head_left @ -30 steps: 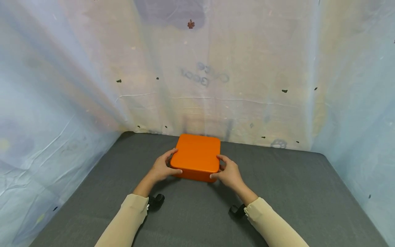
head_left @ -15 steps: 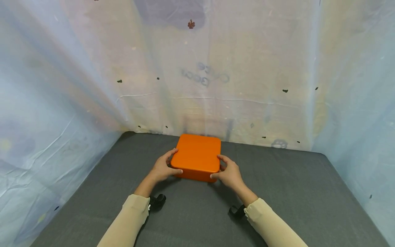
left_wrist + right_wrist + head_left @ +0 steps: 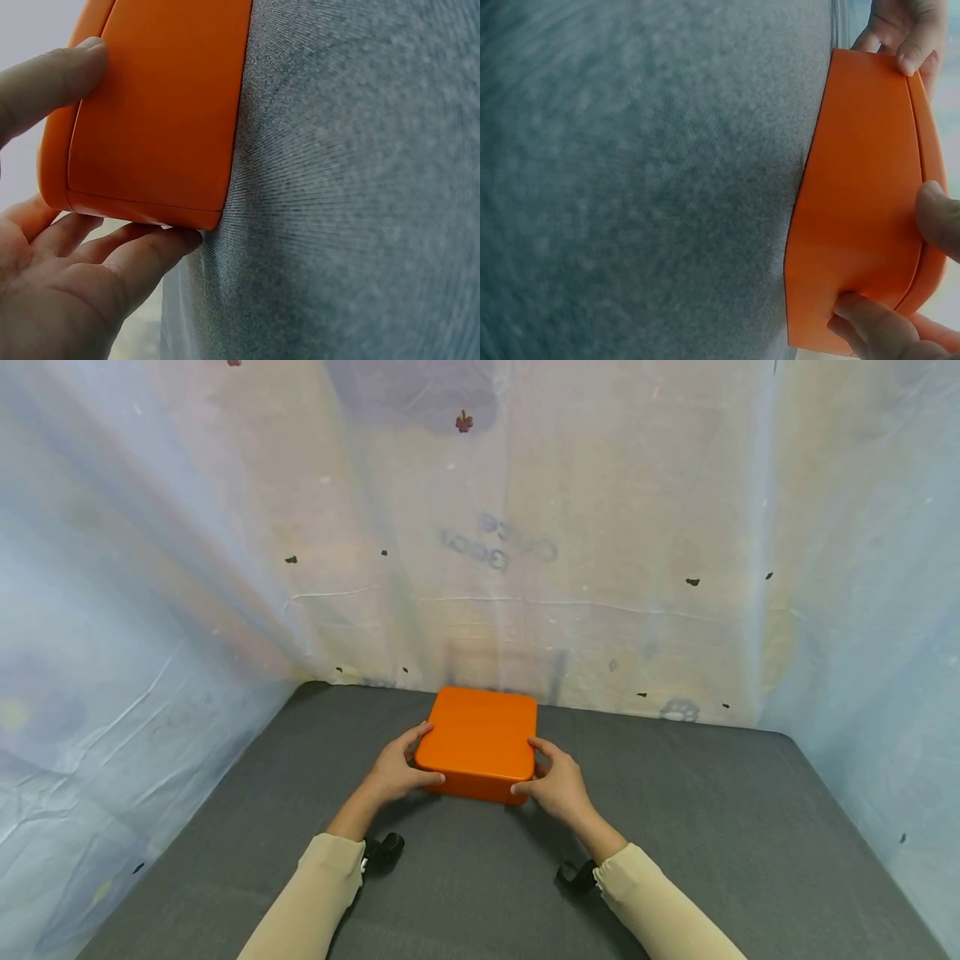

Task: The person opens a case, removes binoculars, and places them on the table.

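Note:
An orange lidded box [image 3: 480, 731] with rounded corners sits flat on the grey surface, close to the back curtain. My left hand [image 3: 393, 768] holds its front left corner, thumb on the front face and fingers along the left side. In the left wrist view, the thumb [image 3: 82, 67] lies at the seam below the lid [image 3: 56, 161], with fingertips [image 3: 184, 240] against the side. My right hand [image 3: 558, 781] grips the front right corner likewise. The right wrist view has its thumb [image 3: 937, 214] on the seam and its fingers [image 3: 877, 326] against the side. The lid is on.
A pale, stained plastic curtain [image 3: 600, 527] rises behind the box, with further sheets at left and right. Grey fabric [image 3: 675, 827] covers the surface around the box. Each wrist carries a black camera mount [image 3: 384, 852] beneath a cream sleeve [image 3: 311, 893].

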`<act>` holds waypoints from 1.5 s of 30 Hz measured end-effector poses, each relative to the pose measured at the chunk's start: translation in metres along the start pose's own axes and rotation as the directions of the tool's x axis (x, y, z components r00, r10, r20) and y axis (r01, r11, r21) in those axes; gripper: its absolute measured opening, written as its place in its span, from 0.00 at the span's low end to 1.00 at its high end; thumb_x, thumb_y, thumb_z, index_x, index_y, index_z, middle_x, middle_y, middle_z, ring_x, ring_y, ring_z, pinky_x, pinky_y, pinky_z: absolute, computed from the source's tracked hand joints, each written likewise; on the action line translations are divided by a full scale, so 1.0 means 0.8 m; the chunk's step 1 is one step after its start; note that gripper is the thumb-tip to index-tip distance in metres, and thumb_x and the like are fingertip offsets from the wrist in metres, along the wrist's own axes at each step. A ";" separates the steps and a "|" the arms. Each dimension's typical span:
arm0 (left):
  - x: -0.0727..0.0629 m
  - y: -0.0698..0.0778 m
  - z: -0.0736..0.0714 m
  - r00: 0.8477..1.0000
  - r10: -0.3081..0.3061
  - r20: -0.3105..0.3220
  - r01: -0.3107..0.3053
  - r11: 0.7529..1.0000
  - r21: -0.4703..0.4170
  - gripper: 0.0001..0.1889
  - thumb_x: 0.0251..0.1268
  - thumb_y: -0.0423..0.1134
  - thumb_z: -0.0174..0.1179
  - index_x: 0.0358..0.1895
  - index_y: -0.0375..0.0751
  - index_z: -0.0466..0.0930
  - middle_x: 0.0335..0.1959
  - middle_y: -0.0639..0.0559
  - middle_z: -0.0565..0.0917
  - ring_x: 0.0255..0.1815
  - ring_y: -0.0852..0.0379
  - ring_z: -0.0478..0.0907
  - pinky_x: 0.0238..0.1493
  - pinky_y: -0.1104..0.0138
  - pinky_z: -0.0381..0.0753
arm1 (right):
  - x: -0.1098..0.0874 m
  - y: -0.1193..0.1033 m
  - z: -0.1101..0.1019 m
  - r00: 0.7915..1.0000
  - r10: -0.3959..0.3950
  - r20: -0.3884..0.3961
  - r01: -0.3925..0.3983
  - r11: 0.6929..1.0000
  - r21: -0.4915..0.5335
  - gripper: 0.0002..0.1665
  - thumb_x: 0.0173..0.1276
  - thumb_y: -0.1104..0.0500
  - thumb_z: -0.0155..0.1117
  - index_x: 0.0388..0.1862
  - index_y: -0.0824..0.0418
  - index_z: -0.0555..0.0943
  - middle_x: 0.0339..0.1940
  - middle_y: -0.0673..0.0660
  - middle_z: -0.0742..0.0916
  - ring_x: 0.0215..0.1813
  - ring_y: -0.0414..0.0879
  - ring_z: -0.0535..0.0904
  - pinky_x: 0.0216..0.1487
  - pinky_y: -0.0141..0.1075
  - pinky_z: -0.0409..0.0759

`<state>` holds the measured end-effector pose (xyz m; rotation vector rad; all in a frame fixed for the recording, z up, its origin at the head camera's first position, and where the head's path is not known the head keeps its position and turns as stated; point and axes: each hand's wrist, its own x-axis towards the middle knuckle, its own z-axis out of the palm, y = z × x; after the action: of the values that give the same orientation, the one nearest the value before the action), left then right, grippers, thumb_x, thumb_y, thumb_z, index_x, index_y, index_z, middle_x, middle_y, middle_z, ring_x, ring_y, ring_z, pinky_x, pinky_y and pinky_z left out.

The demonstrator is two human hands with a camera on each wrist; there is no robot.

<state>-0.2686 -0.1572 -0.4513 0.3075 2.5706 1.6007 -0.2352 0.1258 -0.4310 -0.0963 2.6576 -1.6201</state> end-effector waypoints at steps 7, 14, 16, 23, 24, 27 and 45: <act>0.001 -0.002 0.001 1.000 0.000 0.000 0.000 1.000 -0.002 0.48 0.50 0.37 0.74 0.75 0.51 0.57 0.78 0.46 0.53 0.69 0.36 0.67 0.58 0.51 0.78 | 0.000 0.000 -0.001 1.000 0.007 0.006 -0.007 1.000 0.013 0.51 0.49 0.67 0.77 0.73 0.55 0.65 0.74 0.61 0.68 0.63 0.58 0.77 0.49 0.43 0.84; 0.002 -0.003 0.001 1.000 0.009 0.006 -0.009 1.000 -0.017 0.48 0.51 0.36 0.73 0.75 0.50 0.56 0.78 0.45 0.53 0.69 0.36 0.67 0.57 0.51 0.79 | 0.000 0.002 -0.002 1.000 0.004 0.005 -0.004 1.000 0.026 0.52 0.48 0.67 0.77 0.73 0.55 0.66 0.74 0.60 0.68 0.63 0.58 0.77 0.47 0.42 0.85; 0.002 -0.003 0.001 1.000 0.013 0.006 -0.013 1.000 -0.018 0.48 0.51 0.36 0.73 0.75 0.49 0.56 0.78 0.46 0.53 0.69 0.37 0.67 0.58 0.51 0.78 | 0.000 0.002 -0.002 1.000 0.005 0.003 -0.005 1.000 0.029 0.52 0.48 0.67 0.77 0.73 0.54 0.66 0.74 0.60 0.68 0.63 0.58 0.77 0.47 0.42 0.85; 0.000 0.001 0.001 1.000 0.021 0.015 -0.021 0.999 -0.034 0.49 0.49 0.36 0.74 0.76 0.48 0.56 0.78 0.46 0.52 0.71 0.38 0.64 0.60 0.51 0.76 | 0.000 0.003 -0.002 1.000 0.004 0.003 -0.004 0.999 0.033 0.52 0.48 0.67 0.77 0.73 0.55 0.65 0.74 0.60 0.68 0.63 0.59 0.77 0.47 0.42 0.85; 0.000 0.001 0.001 1.000 0.021 0.015 -0.020 0.999 -0.036 0.49 0.49 0.36 0.74 0.76 0.48 0.56 0.79 0.46 0.52 0.72 0.38 0.63 0.61 0.50 0.76 | 0.000 0.003 -0.002 1.000 0.002 0.005 -0.002 0.999 0.034 0.52 0.49 0.67 0.77 0.73 0.55 0.65 0.74 0.60 0.68 0.63 0.59 0.77 0.47 0.42 0.85; 0.000 0.001 0.000 1.000 0.021 0.014 -0.021 0.999 -0.032 0.49 0.49 0.36 0.74 0.76 0.47 0.56 0.79 0.46 0.52 0.72 0.39 0.62 0.63 0.49 0.74 | 0.000 0.003 -0.002 1.000 0.000 0.006 0.000 1.000 0.031 0.52 0.48 0.67 0.77 0.73 0.55 0.66 0.74 0.60 0.68 0.63 0.59 0.77 0.47 0.42 0.85; 0.001 -0.001 -0.001 1.000 0.007 0.009 -0.007 1.000 -0.020 0.49 0.49 0.37 0.75 0.75 0.49 0.56 0.78 0.47 0.53 0.71 0.39 0.65 0.63 0.49 0.74 | 0.004 0.003 -0.001 1.000 -0.002 -0.003 0.002 1.000 -0.019 0.51 0.48 0.66 0.78 0.72 0.53 0.68 0.75 0.60 0.67 0.64 0.60 0.76 0.49 0.43 0.84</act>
<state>-0.2699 -0.1579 -0.4519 0.3223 2.5483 1.6218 -0.2382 0.1270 -0.4327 -0.0976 2.6760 -1.5975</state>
